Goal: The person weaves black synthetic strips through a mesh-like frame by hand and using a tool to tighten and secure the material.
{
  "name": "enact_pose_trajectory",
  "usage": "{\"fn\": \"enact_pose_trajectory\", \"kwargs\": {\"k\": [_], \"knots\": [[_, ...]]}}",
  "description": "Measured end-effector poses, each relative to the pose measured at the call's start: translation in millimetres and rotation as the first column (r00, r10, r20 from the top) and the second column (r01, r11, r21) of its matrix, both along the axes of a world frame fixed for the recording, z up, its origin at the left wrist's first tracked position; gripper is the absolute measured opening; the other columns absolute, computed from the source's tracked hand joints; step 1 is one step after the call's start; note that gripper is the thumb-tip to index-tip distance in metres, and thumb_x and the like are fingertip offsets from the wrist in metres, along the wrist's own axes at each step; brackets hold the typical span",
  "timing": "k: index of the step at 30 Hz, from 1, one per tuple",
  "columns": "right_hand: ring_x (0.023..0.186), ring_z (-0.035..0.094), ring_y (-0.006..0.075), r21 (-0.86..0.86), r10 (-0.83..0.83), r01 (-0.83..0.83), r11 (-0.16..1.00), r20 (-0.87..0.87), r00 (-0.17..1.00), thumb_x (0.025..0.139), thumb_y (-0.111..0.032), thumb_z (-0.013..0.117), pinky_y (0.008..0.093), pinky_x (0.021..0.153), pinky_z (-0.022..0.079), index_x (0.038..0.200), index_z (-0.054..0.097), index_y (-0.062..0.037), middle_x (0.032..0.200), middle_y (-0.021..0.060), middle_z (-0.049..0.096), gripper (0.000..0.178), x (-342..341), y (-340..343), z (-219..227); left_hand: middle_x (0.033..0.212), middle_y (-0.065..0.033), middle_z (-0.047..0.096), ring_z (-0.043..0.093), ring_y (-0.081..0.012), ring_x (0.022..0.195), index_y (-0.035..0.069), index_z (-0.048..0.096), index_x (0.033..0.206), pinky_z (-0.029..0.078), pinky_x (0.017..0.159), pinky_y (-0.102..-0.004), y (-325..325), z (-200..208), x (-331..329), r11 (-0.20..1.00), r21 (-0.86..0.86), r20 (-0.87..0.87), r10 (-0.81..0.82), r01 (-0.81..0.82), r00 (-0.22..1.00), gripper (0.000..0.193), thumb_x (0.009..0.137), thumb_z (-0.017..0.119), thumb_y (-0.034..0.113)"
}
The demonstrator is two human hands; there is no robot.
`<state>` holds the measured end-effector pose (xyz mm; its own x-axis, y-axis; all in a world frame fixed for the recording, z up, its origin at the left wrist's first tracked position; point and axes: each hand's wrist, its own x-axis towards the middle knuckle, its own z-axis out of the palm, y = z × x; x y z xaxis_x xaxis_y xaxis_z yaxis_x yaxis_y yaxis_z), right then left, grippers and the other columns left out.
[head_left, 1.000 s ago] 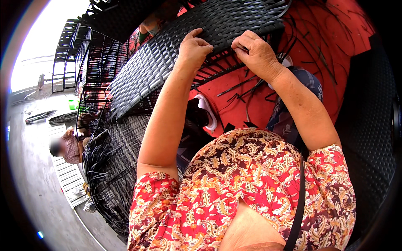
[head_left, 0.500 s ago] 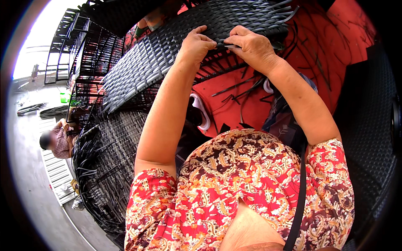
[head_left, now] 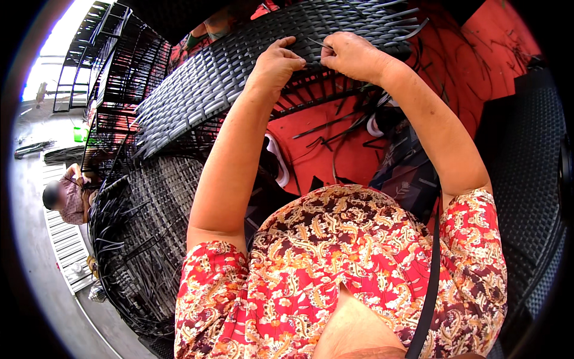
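Observation:
A long grey woven plastic-rattan panel (head_left: 200, 93) slants across in front of me, with loose strand ends sticking out at its far right. My left hand (head_left: 272, 69) grips the panel's near edge, thumb and forefinger bent close to the weave. Just to its right, my right hand (head_left: 359, 58) is closed in a pinch over the same edge. From its fingertips a thin grey strip (head_left: 318, 43) points left across the weave. Whether that is a loose strand or a slim tool, I cannot tell. Below the edge, dark frame bars show.
Cut strands lie on the red floor (head_left: 317, 155). A round dark woven piece (head_left: 158, 197) with loose ends stands at my left, near stacked black frames (head_left: 128, 78). Another person (head_left: 75, 194) sits at far left. A black woven panel (head_left: 523, 161) rises at my right.
My right hand has lifted slightly away from the edge and turned; the thin strip at its fingers now points up and left over the weave. The left hand stays at the edge.

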<state>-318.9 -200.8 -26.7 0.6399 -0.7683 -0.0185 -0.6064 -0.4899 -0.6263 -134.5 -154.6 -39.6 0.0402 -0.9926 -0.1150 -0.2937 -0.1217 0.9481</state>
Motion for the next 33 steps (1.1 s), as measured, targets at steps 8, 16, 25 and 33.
{"fn": "enact_pose_trajectory", "kwargs": {"k": [8,16,25,33], "knots": [[0.08,0.06,0.0203,-0.276,0.033,0.03,0.961,0.223,0.974,0.077,-0.007,0.063,0.0296,0.072,0.049,0.093,0.062,-0.0013,0.089,0.0096,0.058,0.017,-8.4,12.4,-19.2,0.141,-0.0154,0.038,0.052,-0.0193,0.108,-0.006,0.066,0.077,0.039,0.09,-0.0265,2.2,-1.2,-3.0,1.0,-0.015,0.067,-0.015,0.016,0.998,0.008,0.073,0.066,0.001],[0.065,0.04,0.0029,0.455,-0.229,-0.073,0.888,0.573,0.787,0.094,-0.042,0.041,0.018,0.054,0.031,0.101,0.06,-0.0073,0.087,-0.0028,0.056,0.04,-44.5,32.9,-2.7,0.135,-0.0136,0.046,0.05,-0.019,0.112,-0.003,0.067,0.085,0.035,0.099,-0.0301,14.6,7.0,24.2,0.999,-0.035,-0.364,-0.008,-0.005,0.931,0.01,0.081,0.064,0.006],[0.065,0.046,0.0071,0.689,-0.423,-0.57,0.447,0.724,0.545,0.096,-0.049,0.037,0.0208,0.058,0.038,0.088,0.059,-0.0084,0.08,-0.0004,0.056,0.046,-53.9,66.2,-45.1,0.085,-0.0049,0.059,0.053,-0.013,0.077,0.002,0.061,0.097,0.043,0.084,-0.0298,21.7,0.6,25.4,0.984,-0.176,-0.574,-0.072,-0.037,0.816,0.013,0.09,0.06,0.013],[0.07,0.05,0.0118,0.845,-0.396,-0.47,0.254,0.534,0.747,0.096,-0.027,0.047,0.025,0.068,0.042,0.084,0.056,-0.0048,0.073,0.0014,0.053,0.027,-50.0,164.6,-92.3,0.075,-0.0025,0.055,0.05,-0.0122,0.071,0.001,0.06,0.091,0.044,0.075,-0.0273,22.3,-1.6,19.9,0.965,-0.211,-0.691,-0.036,-0.154,0.722,0.011,0.089,0.059,0.011]]}}
